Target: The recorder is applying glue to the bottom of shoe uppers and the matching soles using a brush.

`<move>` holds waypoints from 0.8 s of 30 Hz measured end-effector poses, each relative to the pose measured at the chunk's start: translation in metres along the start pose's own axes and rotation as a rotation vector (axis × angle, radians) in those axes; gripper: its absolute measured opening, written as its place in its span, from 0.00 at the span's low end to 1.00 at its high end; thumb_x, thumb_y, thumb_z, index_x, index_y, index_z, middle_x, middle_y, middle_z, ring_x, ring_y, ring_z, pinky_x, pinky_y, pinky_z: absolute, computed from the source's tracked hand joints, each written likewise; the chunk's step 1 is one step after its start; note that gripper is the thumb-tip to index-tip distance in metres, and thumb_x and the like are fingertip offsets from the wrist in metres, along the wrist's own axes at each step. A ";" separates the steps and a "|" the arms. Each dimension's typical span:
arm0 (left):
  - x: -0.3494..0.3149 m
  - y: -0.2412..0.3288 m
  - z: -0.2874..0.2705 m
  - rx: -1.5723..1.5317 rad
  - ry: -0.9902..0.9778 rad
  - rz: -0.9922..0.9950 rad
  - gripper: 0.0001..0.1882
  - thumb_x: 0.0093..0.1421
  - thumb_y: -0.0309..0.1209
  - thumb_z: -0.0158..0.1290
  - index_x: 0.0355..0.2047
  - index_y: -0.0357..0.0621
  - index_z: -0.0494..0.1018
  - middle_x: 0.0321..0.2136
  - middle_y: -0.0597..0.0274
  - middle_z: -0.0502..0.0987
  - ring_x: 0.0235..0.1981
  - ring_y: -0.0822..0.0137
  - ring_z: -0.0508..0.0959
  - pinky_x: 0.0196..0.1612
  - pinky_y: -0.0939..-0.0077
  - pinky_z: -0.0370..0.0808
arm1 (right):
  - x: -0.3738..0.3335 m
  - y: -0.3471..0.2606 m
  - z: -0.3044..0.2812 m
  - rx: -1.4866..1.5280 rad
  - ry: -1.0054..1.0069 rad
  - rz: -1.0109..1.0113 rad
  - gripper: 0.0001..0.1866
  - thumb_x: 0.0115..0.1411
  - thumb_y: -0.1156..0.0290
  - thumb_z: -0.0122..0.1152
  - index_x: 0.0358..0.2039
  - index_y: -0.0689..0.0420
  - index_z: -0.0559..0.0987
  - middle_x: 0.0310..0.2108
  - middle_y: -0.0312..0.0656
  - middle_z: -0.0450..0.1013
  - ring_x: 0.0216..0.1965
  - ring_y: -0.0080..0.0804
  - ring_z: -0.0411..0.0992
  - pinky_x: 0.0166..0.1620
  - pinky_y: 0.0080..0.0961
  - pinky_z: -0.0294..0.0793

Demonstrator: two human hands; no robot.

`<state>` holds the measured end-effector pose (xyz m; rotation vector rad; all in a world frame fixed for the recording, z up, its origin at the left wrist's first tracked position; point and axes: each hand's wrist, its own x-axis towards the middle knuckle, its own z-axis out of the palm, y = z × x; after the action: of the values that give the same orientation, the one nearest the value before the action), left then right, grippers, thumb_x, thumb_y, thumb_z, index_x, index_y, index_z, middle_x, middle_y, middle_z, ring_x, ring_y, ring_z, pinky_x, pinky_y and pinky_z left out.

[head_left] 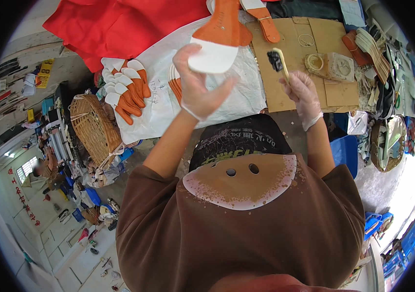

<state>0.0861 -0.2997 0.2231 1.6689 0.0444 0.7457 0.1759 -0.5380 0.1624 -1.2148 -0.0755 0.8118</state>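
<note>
My left hand [200, 92], in a thin clear glove, is at the left edge of an orange insole [222, 29] with a white rounded end [213, 57]. Its fingers curl against that white edge and partly go out of sight, while the thumb spreads apart below. The insole looks much larger than those lying on the table, and its upper end leaves the picture. In my right hand [304, 95], also gloved, is a small brush [281, 61] with a pale handle and dark, clumped bristles. It is raised over the cardboard, apart from the insole.
White sheeting [154, 119] carries a fanned group of orange-and-white insoles [125, 87]. On the cardboard [336, 100] at right stand a round glue-crusted dish [314, 62] and a block-like container [340, 66]. Red material [129, 27] covers the far left; a wicker basket [93, 129] stands beside the table.
</note>
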 end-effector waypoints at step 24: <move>0.064 -0.036 -0.048 -0.465 -0.549 -0.808 0.16 0.66 0.31 0.48 0.49 0.32 0.68 0.41 0.55 0.77 0.41 0.69 0.79 0.46 0.77 0.74 | 0.054 -0.001 0.028 -0.491 0.044 -0.452 0.09 0.58 0.68 0.66 0.32 0.62 0.79 0.26 0.31 0.71 0.28 0.14 0.67 0.32 0.15 0.67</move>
<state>0.1266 -0.2222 0.2221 1.1995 0.1362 -0.3042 0.2027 -0.4838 0.1540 -1.5973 -0.5195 0.3733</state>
